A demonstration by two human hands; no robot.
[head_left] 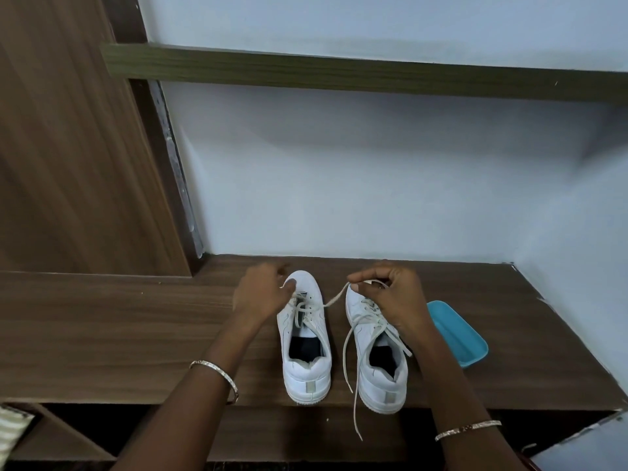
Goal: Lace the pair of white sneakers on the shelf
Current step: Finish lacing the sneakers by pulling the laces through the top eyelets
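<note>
Two white sneakers stand side by side on the wooden shelf (136,328), heels toward me. The left sneaker (306,338) is laced partway up its eyelets. My left hand (263,294) pinches one end of its white lace (334,297) near the toe. My right hand (390,294) pinches the other end, pulled taut across to above the right sneaker (380,362). The right sneaker is laced, and its loose lace ends (353,396) hang over the shelf's front edge.
A blue plastic tray (458,334) lies on the shelf just right of the right sneaker. A pale wall stands behind, with a higher wooden shelf (339,73) above. A wooden panel (68,147) rises at the left. Lower compartments open below the front edge.
</note>
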